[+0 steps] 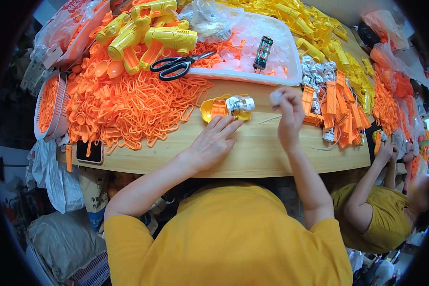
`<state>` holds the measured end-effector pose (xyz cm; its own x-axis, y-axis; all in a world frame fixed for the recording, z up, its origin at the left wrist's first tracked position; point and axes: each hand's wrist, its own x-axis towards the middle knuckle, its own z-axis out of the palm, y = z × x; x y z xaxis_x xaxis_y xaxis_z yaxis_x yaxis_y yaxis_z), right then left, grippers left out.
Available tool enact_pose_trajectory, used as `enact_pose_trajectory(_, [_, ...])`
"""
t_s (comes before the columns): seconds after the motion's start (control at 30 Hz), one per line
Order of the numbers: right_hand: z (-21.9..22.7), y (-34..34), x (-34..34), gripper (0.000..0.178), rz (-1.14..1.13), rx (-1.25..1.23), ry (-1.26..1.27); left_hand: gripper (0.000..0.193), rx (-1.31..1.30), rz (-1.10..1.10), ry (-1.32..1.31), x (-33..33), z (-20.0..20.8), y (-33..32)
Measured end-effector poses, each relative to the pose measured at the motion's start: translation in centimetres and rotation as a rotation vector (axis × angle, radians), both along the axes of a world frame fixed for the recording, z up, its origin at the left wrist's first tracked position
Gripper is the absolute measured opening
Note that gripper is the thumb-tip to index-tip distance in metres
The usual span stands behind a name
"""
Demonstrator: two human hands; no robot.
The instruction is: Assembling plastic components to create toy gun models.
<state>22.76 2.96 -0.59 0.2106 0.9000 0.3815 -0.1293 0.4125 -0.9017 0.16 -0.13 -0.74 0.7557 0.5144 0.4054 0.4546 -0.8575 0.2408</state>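
My left hand (216, 143) lies on the wooden table with fingers stretched forward. Its fingertips touch the near edge of a yellow plastic half shell (206, 110). Inside that shell sit an orange block-shaped part (219, 107) and a white cylindrical unit (240, 104) with dark marks. To the right, my right hand (292, 114) is raised over the table, pinching a small whitish round piece (276, 98) between thumb and fingers. A thin pale wire (270, 119) shows between the shell and my right hand.
Orange clips (143, 105) heap at left by black-handled scissors (172, 66) and a phone (90, 151). Yellow toy-gun bodies (138, 38) lie behind. A white tray (293, 62) holds clear round pieces. Orange parts (338, 107) pile at right; a co-worker's arm (367, 195) shows beyond.
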Motion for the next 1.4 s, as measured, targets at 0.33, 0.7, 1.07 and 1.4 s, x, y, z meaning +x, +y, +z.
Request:
enact_pose_trajectory(0.33, [-2.4,-7.1,-3.2,0.009,0.271,-0.444,0.485,0.013,-0.334,-0.001,-0.249,-1.6,2.1,-2.9])
enact_pose_trajectory(0.7, [-1.6,-7.9,-3.6,0.005,0.323,-0.434,0.587,0.01,-0.466,0.288,-0.724,2.5,1.8,-2.2])
enact_pose_trajectory(1.07, [-1.5,-8.1,-4.0,0.005,0.348,-0.402,0.552,0.007,-0.528,0.303,-0.763,2.9,1.5,-1.9])
enact_pose_trajectory(1.4, [-2.0,-8.1,-4.4,0.006,0.317,-0.298,0.408,0.008,-0.425,0.333,-0.806,3.4,1.1,-2.7])
